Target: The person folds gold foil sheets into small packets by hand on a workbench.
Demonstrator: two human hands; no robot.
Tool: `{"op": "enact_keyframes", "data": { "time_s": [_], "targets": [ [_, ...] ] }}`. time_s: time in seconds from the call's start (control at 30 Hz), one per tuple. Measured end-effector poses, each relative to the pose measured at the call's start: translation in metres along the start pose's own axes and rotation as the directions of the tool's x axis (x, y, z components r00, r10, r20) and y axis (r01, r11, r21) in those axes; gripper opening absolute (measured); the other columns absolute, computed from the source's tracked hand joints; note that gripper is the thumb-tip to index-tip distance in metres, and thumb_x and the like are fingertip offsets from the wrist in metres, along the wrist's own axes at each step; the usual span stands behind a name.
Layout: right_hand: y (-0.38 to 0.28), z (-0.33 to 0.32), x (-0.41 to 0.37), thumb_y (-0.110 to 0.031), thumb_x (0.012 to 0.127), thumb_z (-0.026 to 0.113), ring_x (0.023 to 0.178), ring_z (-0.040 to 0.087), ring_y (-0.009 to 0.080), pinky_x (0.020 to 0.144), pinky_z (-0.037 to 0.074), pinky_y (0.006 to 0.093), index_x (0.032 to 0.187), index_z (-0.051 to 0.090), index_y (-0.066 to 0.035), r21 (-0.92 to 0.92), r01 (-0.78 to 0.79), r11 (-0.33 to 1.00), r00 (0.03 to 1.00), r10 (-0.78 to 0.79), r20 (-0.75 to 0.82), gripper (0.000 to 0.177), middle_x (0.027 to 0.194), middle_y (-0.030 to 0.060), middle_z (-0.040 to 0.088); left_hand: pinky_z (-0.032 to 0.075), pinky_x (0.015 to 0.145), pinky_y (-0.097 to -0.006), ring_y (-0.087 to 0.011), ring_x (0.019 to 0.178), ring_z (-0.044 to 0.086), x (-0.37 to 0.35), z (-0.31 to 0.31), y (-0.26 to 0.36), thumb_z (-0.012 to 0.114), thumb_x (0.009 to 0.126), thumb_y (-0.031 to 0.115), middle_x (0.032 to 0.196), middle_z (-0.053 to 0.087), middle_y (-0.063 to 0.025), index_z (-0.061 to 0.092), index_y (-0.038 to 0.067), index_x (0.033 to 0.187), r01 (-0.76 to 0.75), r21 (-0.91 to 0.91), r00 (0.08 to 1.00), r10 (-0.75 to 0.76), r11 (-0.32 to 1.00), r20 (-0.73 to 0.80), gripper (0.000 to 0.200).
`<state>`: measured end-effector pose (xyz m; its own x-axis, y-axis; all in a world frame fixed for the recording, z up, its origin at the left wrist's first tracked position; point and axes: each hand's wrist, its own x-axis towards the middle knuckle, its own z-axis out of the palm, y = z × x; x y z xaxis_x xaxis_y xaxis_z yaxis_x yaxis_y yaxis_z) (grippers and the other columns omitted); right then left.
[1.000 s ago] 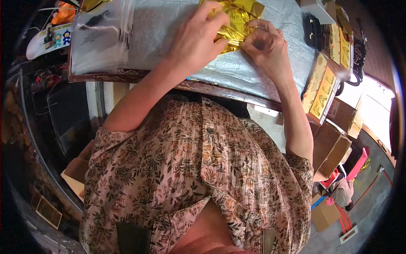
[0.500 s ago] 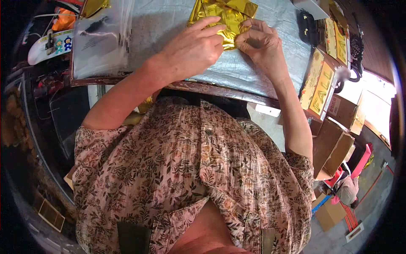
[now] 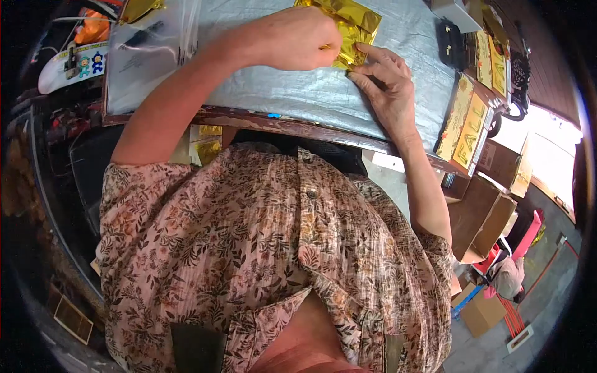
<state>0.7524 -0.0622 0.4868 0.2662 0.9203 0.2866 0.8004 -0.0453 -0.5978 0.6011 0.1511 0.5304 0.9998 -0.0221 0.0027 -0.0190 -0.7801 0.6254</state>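
A crinkled gold foil piece (image 3: 357, 31) with folded flaps lies on the silvery covered table (image 3: 261, 93), at the top of the view. My left hand (image 3: 305, 38) is over its left side with curled fingers; a speck of gold shows between them, but the fingertips are hidden. At the foil's lower right corner, my right hand (image 3: 388, 78) pinches the edge between thumb and fingers. The left hand and forearm cover part of the foil.
Clear plastic sleeves (image 3: 146, 68) lie at the table's left end, near another gold foil piece (image 3: 140, 7). A black case (image 3: 449, 43) sits at the right, beside boxes marked FALL (image 3: 469, 133). Open cardboard boxes (image 3: 479, 217) stand lower right.
My left hand has moved up, and its outstretched fingers have curled in. My right hand stays at the foil's lower right, lower and pinching the corner. The foil has shifted slightly up.
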Motion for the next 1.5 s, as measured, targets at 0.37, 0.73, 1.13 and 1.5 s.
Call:
{"op": "enact_keyframes", "data": {
  "time_s": [0.37, 0.73, 1.13, 1.5],
  "targets": [
    [-0.007, 0.0, 0.002, -0.003, 0.089, 0.077, 0.128, 0.057, 0.0285, 0.112, 0.039, 0.0404, 0.097, 0.075, -0.001, 0.105, -0.105, 0.989, 0.994, 0.101, 0.045, 0.009, 0.13, 0.0083, 0.073, 0.051, 0.104, -0.0337, -0.0192, 0.116, 0.068, -0.068, -0.02, -0.045, 0.061, 0.095, 0.009, 0.125, 0.075, -0.0076, 0.073, 0.008, 0.125, 0.123, -0.246, 0.971, -0.167, 0.962, -0.169, 0.033],
    [-0.012, -0.003, 0.002, -0.004, 0.089, 0.079, 0.132, 0.054, 0.0266, 0.114, 0.038, 0.04, 0.103, 0.079, -0.002, 0.019, -0.149, 0.989, 0.984, 0.146, 0.102, 0.014, 0.133, 0.0062, 0.071, 0.058, 0.091, -0.0358, -0.0222, 0.106, 0.068, -0.074, 0.028, -0.06, 0.085, 0.075, 0.002, 0.112, 0.072, -0.0015, 0.07, 0.005, 0.1, -0.145, -0.036, 0.9, 0.116, 0.989, -0.421, 0.029],
    [-0.021, 0.004, 0.004, -0.006, 0.092, 0.076, 0.129, 0.056, 0.0244, 0.114, 0.037, 0.0378, 0.11, 0.077, -0.002, 0.007, -0.24, 0.971, 0.97, 0.24, 0.036, 0.018, 0.127, 0.0028, 0.074, 0.052, 0.094, -0.0388, -0.0233, 0.109, 0.065, -0.068, 0.024, -0.051, 0.085, 0.081, 0.016, 0.117, 0.07, -0.0066, 0.072, 0.001, 0.084, 0.098, -0.163, 0.93, -0.149, 0.982, -0.337, 0.02],
    [-0.018, 0.003, 0.006, -0.006, 0.094, 0.074, 0.126, 0.056, 0.0237, 0.112, 0.037, 0.0386, 0.107, 0.076, -0.003, 0.072, -0.223, 0.972, 0.975, 0.221, 0.04, 0.013, 0.126, 0.0032, 0.073, 0.034, 0.116, -0.0479, -0.0272, 0.142, 0.045, -0.044, 0.007, -0.067, 0.092, 0.074, 0.038, 0.154, 0.051, -0.005, 0.071, 0.005, 0.076, -0.043, -0.023, 0.953, 0.034, 0.999, -0.301, 0.039]
  ]
}}
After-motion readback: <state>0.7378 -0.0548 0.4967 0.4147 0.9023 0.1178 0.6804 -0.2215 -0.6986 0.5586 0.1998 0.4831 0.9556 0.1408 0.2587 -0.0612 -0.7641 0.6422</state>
